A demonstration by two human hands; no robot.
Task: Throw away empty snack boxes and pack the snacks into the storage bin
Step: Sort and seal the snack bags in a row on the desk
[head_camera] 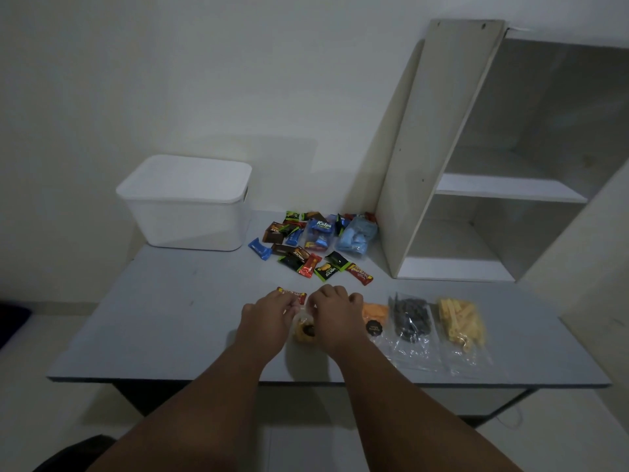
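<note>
Left hand (263, 313) and right hand (335, 310) both pinch a small clear snack bag (304, 330) on the grey table (170, 318), lidded white storage bin (185, 202) behind

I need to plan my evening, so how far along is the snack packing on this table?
Little looks done: the white storage bin has its lid on, contents unseen. In hand: left hand and right hand both grip a small clear snack bag. Still to do: the pile of wrapped snacks beside the bin and three clear bags on the table to the right. No snack boxes are in view.
</note>
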